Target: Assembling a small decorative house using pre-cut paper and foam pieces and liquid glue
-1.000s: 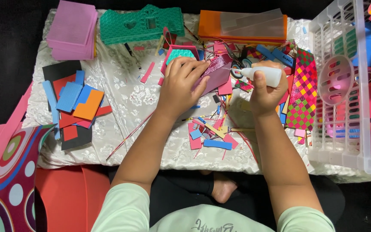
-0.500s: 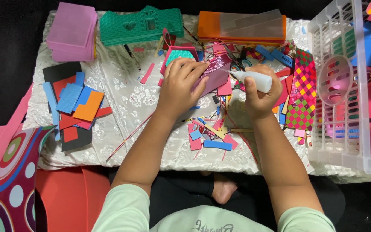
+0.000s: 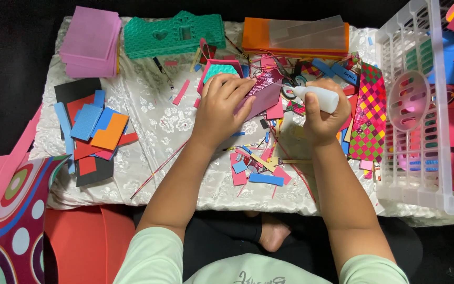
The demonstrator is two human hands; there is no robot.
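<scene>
White plastic glue bottle is gripped in the right hand, nozzle aimed left.
The magenta glittery foam sheet, just beside that nozzle, is pinned flat under the left hand, long axis tilted.

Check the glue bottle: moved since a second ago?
Yes. The glue bottle in the right hand shifted left, away from the white basket, its tip now nearer the pink piece.

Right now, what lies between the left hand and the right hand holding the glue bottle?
In the head view, a shiny purple sheet under the left hand reaches toward the right hand, whose white glue bottle points at it; pink scraps fill the remainder.
</scene>
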